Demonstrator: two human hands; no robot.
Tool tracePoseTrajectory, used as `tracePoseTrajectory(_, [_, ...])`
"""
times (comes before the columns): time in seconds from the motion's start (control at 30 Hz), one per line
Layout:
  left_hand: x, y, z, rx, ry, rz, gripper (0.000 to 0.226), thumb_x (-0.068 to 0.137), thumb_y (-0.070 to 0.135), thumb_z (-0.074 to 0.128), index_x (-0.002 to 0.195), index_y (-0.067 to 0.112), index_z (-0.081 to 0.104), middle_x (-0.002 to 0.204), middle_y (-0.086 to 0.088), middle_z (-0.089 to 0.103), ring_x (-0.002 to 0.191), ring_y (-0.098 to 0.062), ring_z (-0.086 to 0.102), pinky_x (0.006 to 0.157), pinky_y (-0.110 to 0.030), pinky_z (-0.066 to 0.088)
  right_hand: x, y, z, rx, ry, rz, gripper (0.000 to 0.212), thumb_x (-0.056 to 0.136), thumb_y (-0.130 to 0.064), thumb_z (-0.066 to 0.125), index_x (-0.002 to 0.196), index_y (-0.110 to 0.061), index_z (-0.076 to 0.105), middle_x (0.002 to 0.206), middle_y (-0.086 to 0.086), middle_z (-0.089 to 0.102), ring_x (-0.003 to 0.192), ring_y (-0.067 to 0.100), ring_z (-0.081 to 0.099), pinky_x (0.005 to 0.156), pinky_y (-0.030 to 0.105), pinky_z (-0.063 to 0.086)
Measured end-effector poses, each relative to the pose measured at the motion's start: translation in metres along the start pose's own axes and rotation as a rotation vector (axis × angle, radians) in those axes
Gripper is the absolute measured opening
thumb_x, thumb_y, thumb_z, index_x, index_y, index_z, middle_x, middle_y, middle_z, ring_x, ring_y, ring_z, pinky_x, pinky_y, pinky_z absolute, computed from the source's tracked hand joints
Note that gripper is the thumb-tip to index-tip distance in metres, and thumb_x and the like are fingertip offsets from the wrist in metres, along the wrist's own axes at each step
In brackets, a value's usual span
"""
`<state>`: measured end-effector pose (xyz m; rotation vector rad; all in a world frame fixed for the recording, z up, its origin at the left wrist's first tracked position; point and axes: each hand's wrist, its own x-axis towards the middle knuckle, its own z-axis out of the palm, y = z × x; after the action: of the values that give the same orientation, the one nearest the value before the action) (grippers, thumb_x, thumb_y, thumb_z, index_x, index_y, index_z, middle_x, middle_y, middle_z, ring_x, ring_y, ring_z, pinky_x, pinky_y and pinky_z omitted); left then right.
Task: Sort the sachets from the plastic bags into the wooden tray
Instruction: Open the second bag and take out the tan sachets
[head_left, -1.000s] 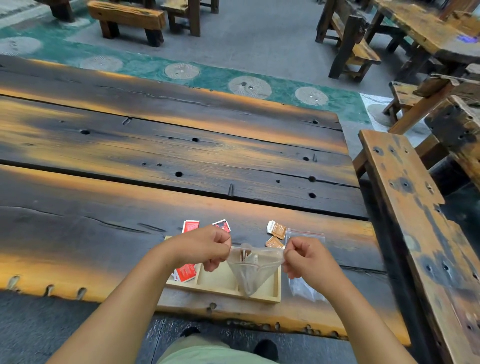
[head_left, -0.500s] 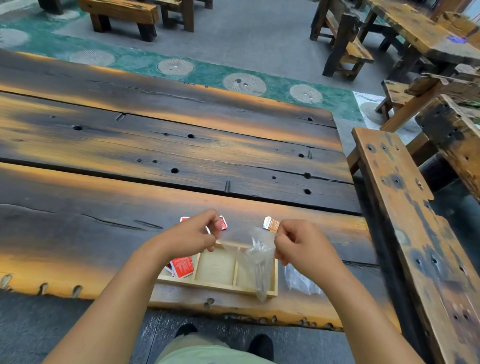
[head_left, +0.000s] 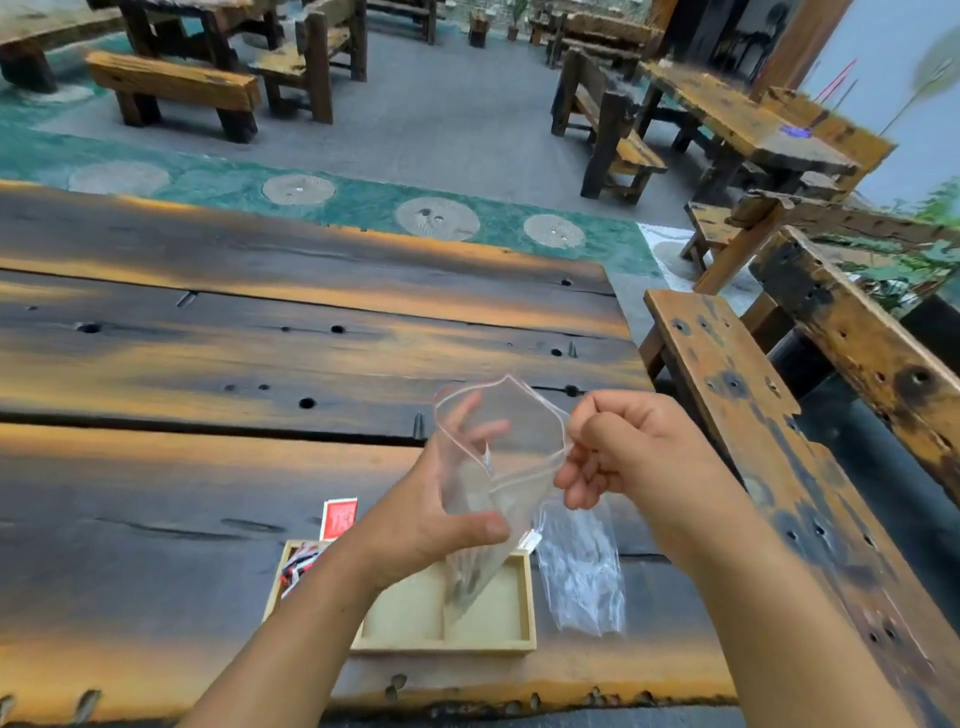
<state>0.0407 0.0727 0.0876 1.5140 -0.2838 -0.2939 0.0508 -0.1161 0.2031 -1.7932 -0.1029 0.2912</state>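
Left hand (head_left: 415, 525) clasped the clear zip-top plastic bag (head_left: 514, 447), right hand (head_left: 623, 452) pinched its open rim, I saw, above the pale wooden tray (head_left: 447, 647). Right of the tray lay another crumpled clear bag (head_left: 582, 577); beyond the tray, a red sachet (head_left: 338, 517).

a dark plank table (head_left: 218, 358), a bench (head_left: 727, 374) just beside it, more benches (head_left: 176, 85) beyond.

Clear zip-top plastic bags: two. I pinch the held bag (head_left: 514, 457) between my left hand (head_left: 421, 519) and right hand (head_left: 634, 452); the spare bag (head_left: 582, 571) lies flat on the dark scorched plank table (head_left: 156, 519). Pale wooden divided tray (head_left: 441, 647): one. Loose red square sachet (head_left: 338, 517) on the table: one. Red-and-white sachets (head_left: 298, 564) in the tray's left compartment — number not readable.
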Motion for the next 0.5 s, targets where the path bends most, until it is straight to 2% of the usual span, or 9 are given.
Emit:
tracePoseTrajectory(0.07, [0.004,0.016,0.002,-0.056,0.038,0.079,0.127,0.046,0.069,0.085,0.151,0.040,0.019,0.140,0.010,0.054,0.135,-0.003,0.044,0.103,-0.020,0.043,0.003,-0.009,0.001,0.103,0.029,-0.026,0.032,0.092,0.005,0.044,0.064,-0.006,0.056,0.054,0.013,0.064,0.043,0.021,0.056,0.046,0.027,0.045])
tracePoseTrajectory(0.2, [0.013,0.035,0.009,-0.137,0.137,0.237,0.113,0.051,0.061,0.087,0.146,0.031,0.033,0.122,-0.003,0.065,0.121,-0.021,0.059,0.100,-0.033,0.049,0.007,-0.026,0.003,0.205,0.048,-0.078,0.031,0.091,0.003,0.044,0.063,-0.006,0.054,0.053,0.011,0.062,0.042,0.020,0.056,0.045,0.027,0.044])
tracePoseTrajectory(0.37, [0.033,0.050,0.026,-0.229,0.207,0.284,0.078,0.060,0.026,0.087,0.129,0.020,0.051,0.098,0.000,0.067,0.097,-0.014,0.066,0.082,-0.029,0.053,0.010,-0.027,-0.001,0.216,0.070,-0.160,0.024,0.096,-0.002,0.045,0.074,-0.006,0.057,0.059,0.009,0.062,0.048,0.018,0.055,0.049,0.027,0.047])
tracePoseTrajectory(0.5, [0.044,0.047,0.028,-0.398,0.214,0.256,0.080,0.059,0.042,0.091,0.124,0.016,0.053,0.103,-0.003,0.072,0.096,-0.020,0.067,0.082,-0.031,0.054,0.017,0.000,-0.010,0.323,0.194,-0.132,0.023,0.099,-0.008,0.046,0.079,-0.008,0.058,0.066,0.008,0.065,0.055,0.019,0.059,0.055,0.029,0.051])
